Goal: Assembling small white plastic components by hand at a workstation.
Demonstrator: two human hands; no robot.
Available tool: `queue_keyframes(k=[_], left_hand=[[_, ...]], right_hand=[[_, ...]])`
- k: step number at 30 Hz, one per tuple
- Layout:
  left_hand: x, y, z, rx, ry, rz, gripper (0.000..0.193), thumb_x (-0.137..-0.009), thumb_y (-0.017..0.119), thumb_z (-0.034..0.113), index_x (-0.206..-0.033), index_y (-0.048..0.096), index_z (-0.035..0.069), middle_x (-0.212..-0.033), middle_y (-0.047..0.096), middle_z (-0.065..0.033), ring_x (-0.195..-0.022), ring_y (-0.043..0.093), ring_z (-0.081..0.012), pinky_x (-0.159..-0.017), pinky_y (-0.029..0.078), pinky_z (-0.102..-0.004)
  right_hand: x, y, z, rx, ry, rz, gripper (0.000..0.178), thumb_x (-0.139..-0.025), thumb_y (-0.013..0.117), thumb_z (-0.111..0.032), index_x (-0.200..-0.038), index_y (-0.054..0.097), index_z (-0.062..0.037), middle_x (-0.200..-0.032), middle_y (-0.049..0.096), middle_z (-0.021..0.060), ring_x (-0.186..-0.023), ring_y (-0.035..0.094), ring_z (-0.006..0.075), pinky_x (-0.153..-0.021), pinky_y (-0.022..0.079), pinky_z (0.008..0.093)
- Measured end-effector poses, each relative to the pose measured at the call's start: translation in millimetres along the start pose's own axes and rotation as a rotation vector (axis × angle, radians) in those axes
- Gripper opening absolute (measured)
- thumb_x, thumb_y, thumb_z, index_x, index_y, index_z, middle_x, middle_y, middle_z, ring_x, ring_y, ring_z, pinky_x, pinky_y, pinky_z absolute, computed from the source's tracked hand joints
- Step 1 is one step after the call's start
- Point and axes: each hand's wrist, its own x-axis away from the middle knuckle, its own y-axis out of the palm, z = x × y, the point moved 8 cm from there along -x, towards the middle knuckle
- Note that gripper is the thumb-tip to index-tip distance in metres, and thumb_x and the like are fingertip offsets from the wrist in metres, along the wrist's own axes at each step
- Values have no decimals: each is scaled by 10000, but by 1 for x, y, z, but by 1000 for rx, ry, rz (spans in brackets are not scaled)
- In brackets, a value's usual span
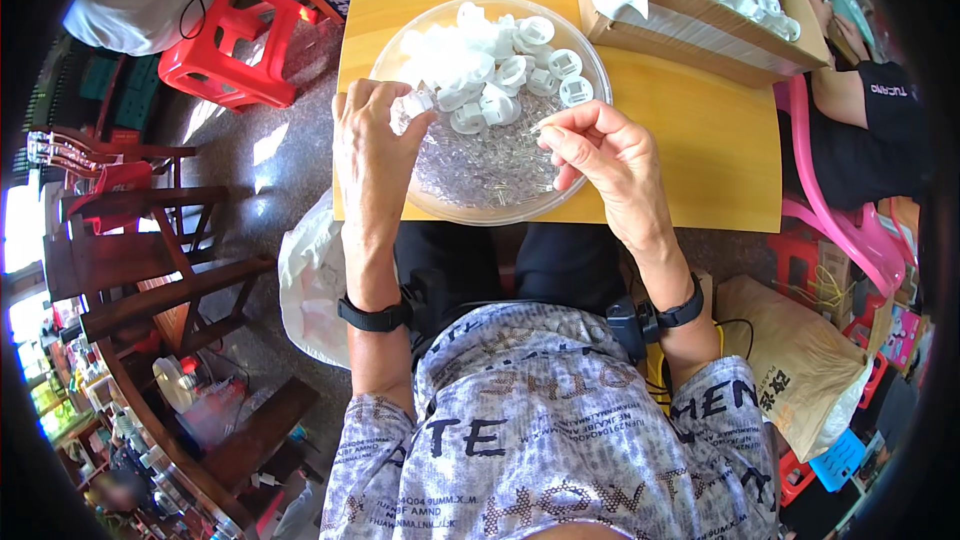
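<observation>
A round clear tray [598, 162] rests on the table's near edge. White round plastic parts [497, 105] with slotted centres are heaped in its far half. Many small clear plastic pieces [475, 168] fill its near half. At the tray's left side my left hand [372, 155] is closed, with one white plastic part [416, 104] between thumb and fingers. My right hand [612, 160] is over the tray's right rim, thumb and forefinger pinched on a tiny clear piece [541, 126] that is hard to make out.
The yellow table [690, 175] also bears a cardboard box [690, 30] full of white parts at the back right. A white bag [312, 275] hangs below at left. Red stool [235, 45] and wooden chairs stand left. At right, another person sits by a pink chair [835, 230].
</observation>
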Motion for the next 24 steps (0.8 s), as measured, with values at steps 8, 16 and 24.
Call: queue_keyframes(k=[8,16,24], left_hand=[[20,-7,1,546,-116,11,307,-785,751,94,-1038,606,0,-1011,630,-82,-821,588,-148,-741,484,-245],[61,34,29,1790,-394,-129,400,-875,629,35,-1246,482,1,-1249,557,-227,-1097,601,-301,-913,516,-378],[66,32,33,1714,-303,-111,450,-854,631,-30,-1282,503,30,-1332,495,-236,-1160,557,-266,-960,485,-376]], right_hand=[[7,2,-8,58,-120,27,78,-875,657,-61,-934,644,-12,-860,639,13,-694,561,44,-612,507,193],[15,36,-36,81,-278,-71,112,-877,635,-34,-984,621,-5,-947,653,60,-862,638,103,-716,540,229],[24,37,-26,88,-261,-19,110,-879,624,-17,-985,603,5,-963,649,65,-859,632,101,-721,552,241]])
